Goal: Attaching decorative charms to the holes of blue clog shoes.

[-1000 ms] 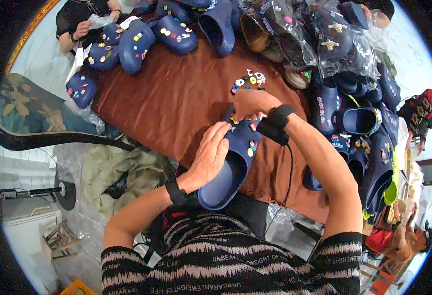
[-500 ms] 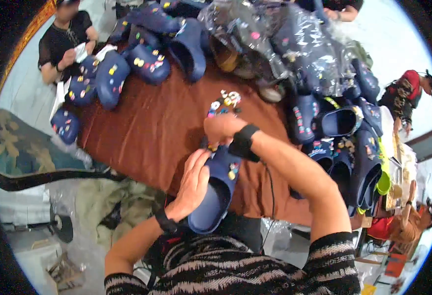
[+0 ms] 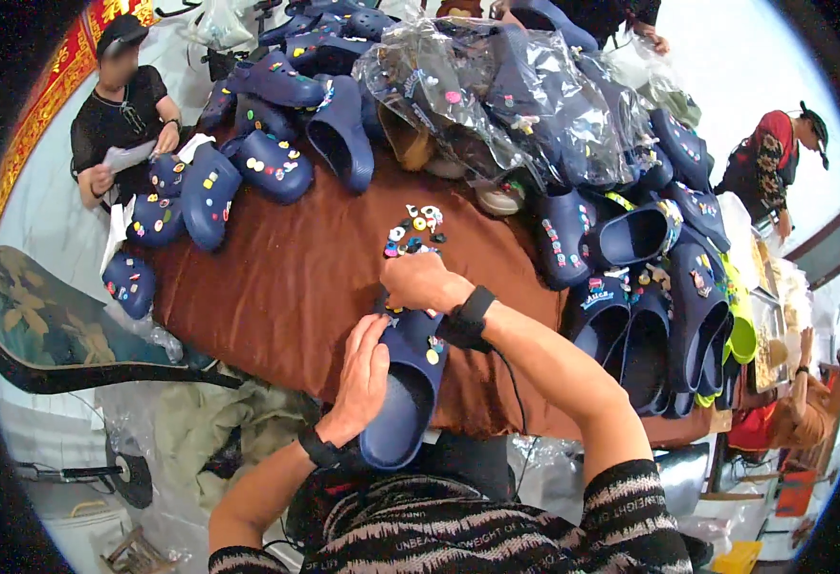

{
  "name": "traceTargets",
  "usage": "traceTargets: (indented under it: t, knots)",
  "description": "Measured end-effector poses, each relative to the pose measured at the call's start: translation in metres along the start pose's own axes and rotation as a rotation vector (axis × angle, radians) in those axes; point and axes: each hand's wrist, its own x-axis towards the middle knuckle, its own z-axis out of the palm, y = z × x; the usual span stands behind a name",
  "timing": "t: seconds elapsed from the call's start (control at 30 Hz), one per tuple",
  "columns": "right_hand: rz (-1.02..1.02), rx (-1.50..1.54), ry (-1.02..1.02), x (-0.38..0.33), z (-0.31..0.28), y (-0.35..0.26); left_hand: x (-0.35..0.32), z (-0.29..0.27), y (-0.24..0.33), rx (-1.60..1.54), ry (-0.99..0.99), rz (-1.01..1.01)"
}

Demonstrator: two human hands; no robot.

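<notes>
A navy blue foam clog lies in front of me at the near edge of the brown cloth, heel toward me. Along its left side rests my left hand, fingers fairly straight and pressed together, steadying the shoe. My right hand is closed in a fist over the toe, which it partly hides; what its fingers hold does not show. Colourful charms sit on the clog's right side, with others partly covered by the hand. Just beyond the fist is a small pile of loose charms.
Decorated clogs are heaped along the far edge, and more stand at the right. Clear plastic bags cover part of the heap. A patterned chair is at the left. Other people are around the table.
The view has shifted slightly. Both my hands stay at the clog, the right one still closed over the toe. At far left, another person's hands have moved with the pale thing they hold.
</notes>
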Motion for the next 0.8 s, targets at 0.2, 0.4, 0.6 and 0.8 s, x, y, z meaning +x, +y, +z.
traceTargets:
  t: [0.2, 0.4, 0.6, 0.8]
  knots:
    - [0.012, 0.586, 0.371, -0.034, 0.004, 0.060, 0.002, -0.002, 0.005, -0.015, 0.037, 0.017]
    - [0.290, 0.817, 0.400, -0.083, 0.031, 0.126, 0.002, 0.000, 0.000, -0.011, 0.031, 0.010]
    - [0.359, 0.829, 0.379, -0.076, 0.058, 0.119, -0.001, -0.001, 0.001, 0.001, 0.034, 0.020]
    - [0.234, 0.578, 0.339, -0.055, 0.062, 0.092, 0.000, 0.001, 0.002, 0.001, 0.025, 0.018]
